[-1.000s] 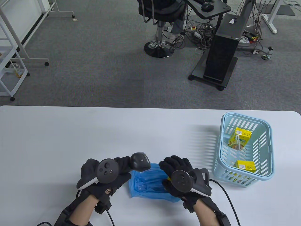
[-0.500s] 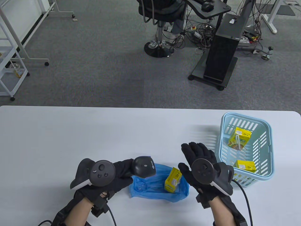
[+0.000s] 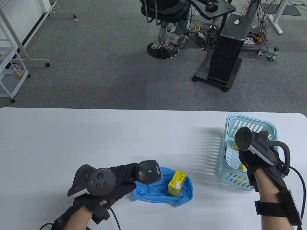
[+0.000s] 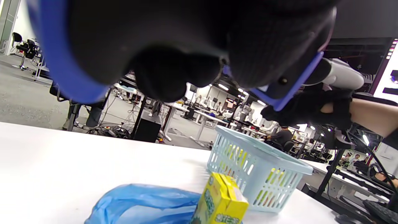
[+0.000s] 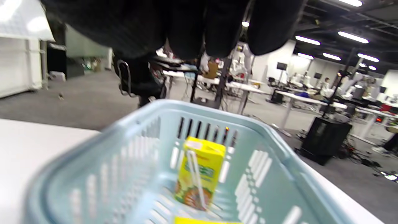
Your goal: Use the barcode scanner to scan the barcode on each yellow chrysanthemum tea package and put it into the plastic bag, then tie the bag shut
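Observation:
My left hand (image 3: 120,176) grips the black barcode scanner (image 3: 147,172), whose head hangs over the left end of the crumpled blue plastic bag (image 3: 158,197). One yellow tea package (image 3: 177,184) stands on the bag's right part and also shows in the left wrist view (image 4: 222,202). My right hand (image 3: 247,160) hovers over the light blue basket (image 3: 227,178), holding nothing, its fingers (image 5: 214,31) hanging loosely above the rim. An upright yellow package (image 5: 199,174) stands in the basket, with a second one (image 5: 205,221) at the near end. My hand and its tracker mostly hide both in the table view.
The white table (image 3: 96,134) stretches out left of and behind the bag. The basket stands near the table's right edge. Beyond the far edge are grey carpet, an office chair (image 3: 163,28) and a black computer tower (image 3: 227,48).
My right hand let go of the yellow package on the bag, then swung right and away to above the basket. The left hand with the scanner drifted slightly toward me.

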Motion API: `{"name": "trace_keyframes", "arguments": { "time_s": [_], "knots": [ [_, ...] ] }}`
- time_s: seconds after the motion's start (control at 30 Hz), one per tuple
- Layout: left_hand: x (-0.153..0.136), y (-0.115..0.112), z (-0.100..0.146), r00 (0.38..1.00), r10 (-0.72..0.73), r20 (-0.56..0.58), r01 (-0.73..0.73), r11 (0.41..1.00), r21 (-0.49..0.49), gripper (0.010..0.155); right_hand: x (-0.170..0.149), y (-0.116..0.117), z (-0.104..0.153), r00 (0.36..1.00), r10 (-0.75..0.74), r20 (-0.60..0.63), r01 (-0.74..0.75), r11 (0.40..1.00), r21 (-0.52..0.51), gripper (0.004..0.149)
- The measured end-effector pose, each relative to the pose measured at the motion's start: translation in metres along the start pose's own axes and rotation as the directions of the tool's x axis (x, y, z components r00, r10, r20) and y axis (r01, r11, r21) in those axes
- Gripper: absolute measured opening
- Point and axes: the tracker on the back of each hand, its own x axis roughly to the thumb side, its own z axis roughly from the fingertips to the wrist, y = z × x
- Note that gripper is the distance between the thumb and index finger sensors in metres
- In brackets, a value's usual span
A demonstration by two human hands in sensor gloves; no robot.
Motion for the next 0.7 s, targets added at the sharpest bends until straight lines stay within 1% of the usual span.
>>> {"name": "trace_keyframes", "arguments": {
  "time_s": [0.1,0.2,0.3,0.4,0.43,0.5,0.63,0.7],
  "knots": [
    [-0.002,-0.001,0.0,1.0,-0.004,-0.013,0.004,1.0,-0.007,0.061,-0.008,0.013,-0.013,1.0,0.003,-0.024,0.0,0.996,0.089,0.067],
    [-0.002,-0.002,0.0,1.0,-0.006,-0.019,0.006,1.0,-0.011,0.061,-0.011,0.03,-0.027,0.997,0.023,-0.073,-0.006,0.974,0.226,0.07],
    [-0.003,-0.001,0.0,1.0,-0.006,-0.025,0.005,1.0,-0.014,0.062,-0.013,0.049,-0.043,0.987,0.105,-0.121,-0.05,0.92,0.39,0.075],
    [-0.003,-0.001,-0.001,1.0,-0.009,-0.025,0.009,1.0,-0.015,0.061,-0.014,0.066,-0.054,0.98,0.141,-0.138,-0.07,0.902,0.427,0.078],
    [-0.004,-0.001,-0.001,1.0,-0.006,-0.025,0.006,1.0,-0.014,0.061,-0.014,0.073,-0.058,0.978,0.16,-0.137,-0.079,0.882,0.465,0.079],
    [-0.006,-0.001,-0.002,1.0,0.009,-0.024,-0.01,1.0,-0.018,0.061,-0.015,0.082,-0.063,0.973,0.173,-0.154,-0.074,0.863,0.5,0.081],
    [-0.009,-0.001,-0.001,0.999,0.008,-0.037,-0.009,1.0,-0.023,0.062,-0.014,0.096,-0.071,0.977,0.118,-0.176,-0.004,0.839,0.545,0.082],
    [-0.009,-0.001,-0.001,0.999,0.006,-0.042,-0.007,1.0,-0.026,0.062,-0.013,0.103,-0.073,0.975,0.098,-0.198,0.043,0.795,0.606,0.082]
  ]
}}
